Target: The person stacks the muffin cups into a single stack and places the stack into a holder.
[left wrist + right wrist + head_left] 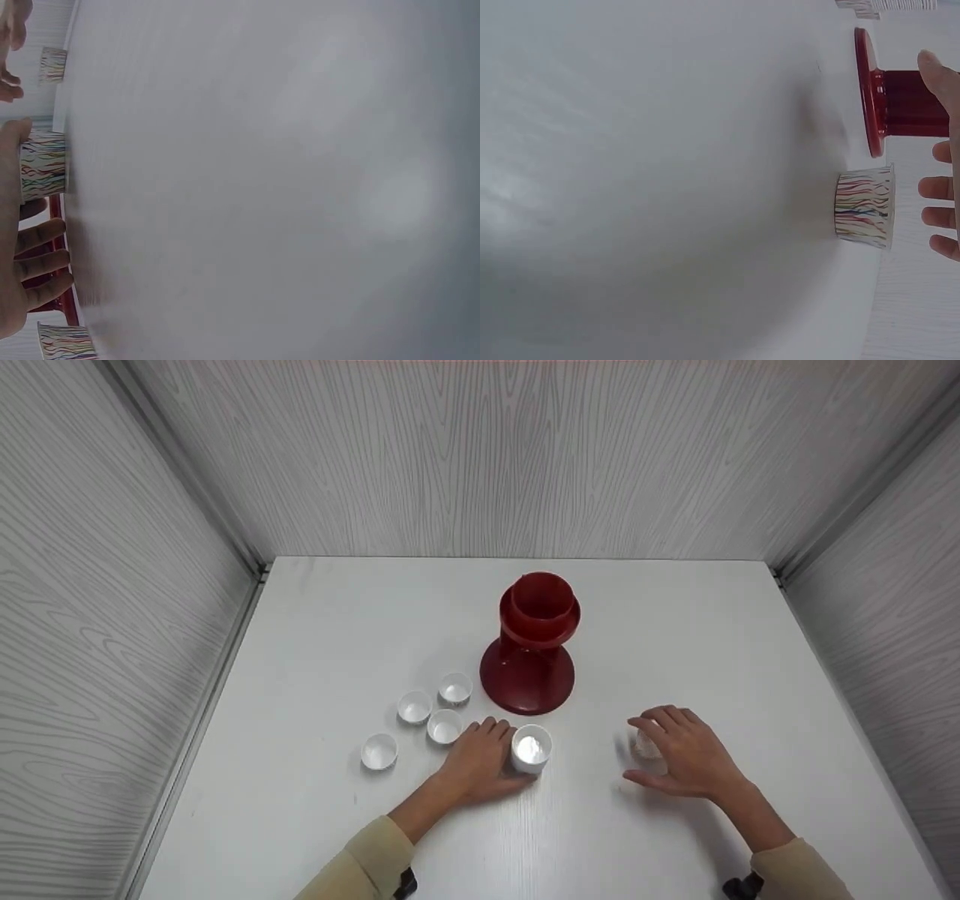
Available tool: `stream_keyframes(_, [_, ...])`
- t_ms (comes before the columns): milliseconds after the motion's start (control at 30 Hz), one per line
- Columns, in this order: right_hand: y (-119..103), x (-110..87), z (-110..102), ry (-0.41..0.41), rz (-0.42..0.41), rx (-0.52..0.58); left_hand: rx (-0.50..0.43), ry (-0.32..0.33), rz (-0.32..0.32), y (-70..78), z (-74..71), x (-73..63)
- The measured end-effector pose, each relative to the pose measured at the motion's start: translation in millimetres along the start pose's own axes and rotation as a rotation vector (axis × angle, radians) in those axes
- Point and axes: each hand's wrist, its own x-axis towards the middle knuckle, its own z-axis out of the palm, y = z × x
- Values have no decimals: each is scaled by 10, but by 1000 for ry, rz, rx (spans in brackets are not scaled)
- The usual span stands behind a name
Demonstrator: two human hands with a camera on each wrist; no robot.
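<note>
My left hand point(480, 765) rests low on the table, thumb and forefinger on either side of an upright stack of white paper cups point(532, 748). In the left wrist view the bottom cup point(43, 165) of that stack shows coloured wavy stripes, while its upper part is hidden. On the right, my right hand point(686, 757) hovers with thumb and fingers spread around a single striped paper cup point(646, 746), partly covering it. The right wrist view shows this cup point(864, 208) standing on the table with the fingers apart from it.
A red stand point(527, 682) with a round base and a cup-shaped top stands behind and between my hands. Several single paper cups point(414, 708) stand left of it, close to my left hand. Grey wood-grain panels point(480, 465) border the white table point(337, 615).
</note>
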Motion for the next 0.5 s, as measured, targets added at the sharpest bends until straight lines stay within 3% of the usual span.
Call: stream_keyframes(500, [239, -189, 51, -32, 87, -9, -13, 12, 3, -2, -9, -10])
